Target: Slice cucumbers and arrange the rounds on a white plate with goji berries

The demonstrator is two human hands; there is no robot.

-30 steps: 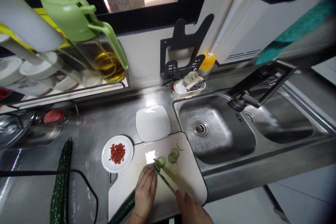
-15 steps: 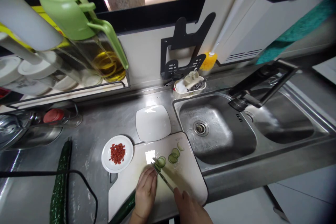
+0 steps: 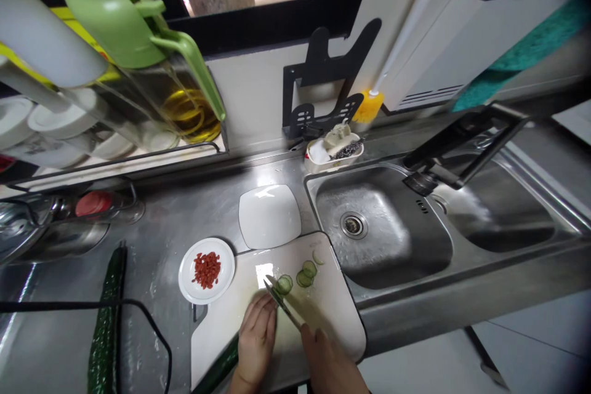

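Observation:
My left hand (image 3: 257,335) is closed over a dark green cucumber (image 3: 221,367) that lies slanting on the white cutting board (image 3: 339,314). In my right hand (image 3: 325,360) is the handle of a knife (image 3: 287,309); its blade points up and left, right beside my left fingertips at the cucumber's cut end. Thin cucumber slices (image 3: 284,284) lie against the far side of the blade. More slices (image 3: 306,274) rest further right on the board, with a thin sliver (image 3: 317,257) beyond them.
Behind the board is a square white plate (image 3: 269,217). A round plate (image 3: 185,271) holding red berries is at its left, and another cucumber (image 3: 106,326) lies farther left near a black cable (image 3: 150,320). The sink (image 3: 383,228) is at right, under a black faucet (image 3: 438,154).
The knife and my right hand have shifted slightly left, and the blade tip is a little further up and left. My left hand has stayed nearly in place on the cucumber.

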